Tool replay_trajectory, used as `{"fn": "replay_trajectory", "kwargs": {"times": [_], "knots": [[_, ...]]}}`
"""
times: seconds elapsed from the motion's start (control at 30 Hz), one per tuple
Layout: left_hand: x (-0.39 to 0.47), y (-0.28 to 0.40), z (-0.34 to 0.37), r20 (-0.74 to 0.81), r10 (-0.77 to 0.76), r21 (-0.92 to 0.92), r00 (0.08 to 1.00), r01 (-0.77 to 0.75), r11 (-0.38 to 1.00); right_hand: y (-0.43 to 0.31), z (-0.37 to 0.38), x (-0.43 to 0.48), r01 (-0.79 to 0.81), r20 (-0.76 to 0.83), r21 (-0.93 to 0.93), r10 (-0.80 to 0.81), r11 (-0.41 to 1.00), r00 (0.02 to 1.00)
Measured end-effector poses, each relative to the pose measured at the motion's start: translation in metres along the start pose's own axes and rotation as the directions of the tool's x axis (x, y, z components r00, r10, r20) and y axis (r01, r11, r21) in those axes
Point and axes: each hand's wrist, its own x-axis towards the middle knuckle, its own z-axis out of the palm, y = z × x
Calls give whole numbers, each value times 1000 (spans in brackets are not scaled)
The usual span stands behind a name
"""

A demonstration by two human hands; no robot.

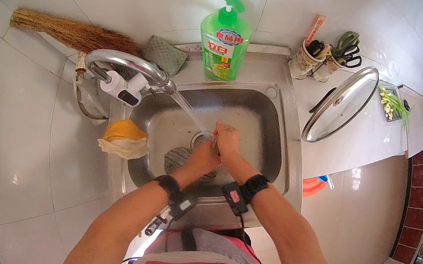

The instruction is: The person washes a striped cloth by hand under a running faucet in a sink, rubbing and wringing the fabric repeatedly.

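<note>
Both my hands are together over the steel sink [271,163], close beside the running water. Between my left hand [206,157] and my right hand [227,140] a small grey cloth [216,146] is squeezed; my fingers cover most of it. Another grey striped cloth [176,161] lies on the sink floor, partly hidden under my left hand and wrist. Water falls from the curved chrome faucet [131,60] beside my fingers, onto the round drain [199,137].
A green dish soap pump bottle [225,46] stands behind the sink. At left are a straw brush [72,34], a grey scouring pad [165,55] and a yellow cloth [125,132]. The right counter holds utensil cups [306,60], a glass lid [341,105] and a tray of scallions [392,105].
</note>
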Motion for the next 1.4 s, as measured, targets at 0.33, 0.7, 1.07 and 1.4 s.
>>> {"fn": "replay_trajectory", "kwargs": {"times": [0.33,0.7,1.07,1.4], "knots": [[-2,-37,-53,322,-328,-946,888,287,-151,-55,-49,-35,-211,150,139,190,967,970],[-7,-34,-46,-3,-205,-498,979,177,849,-61,-32,-17,-216,280,247,144,945,949],[12,0,-92,-12,1,-315,1000,-5,949,-39,-47,15,91,315,100,-118,991,942],[18,-19,-64,62,-266,-988,962,97,118,-57,0,-28,-30,484,176,-60,984,873]]}}
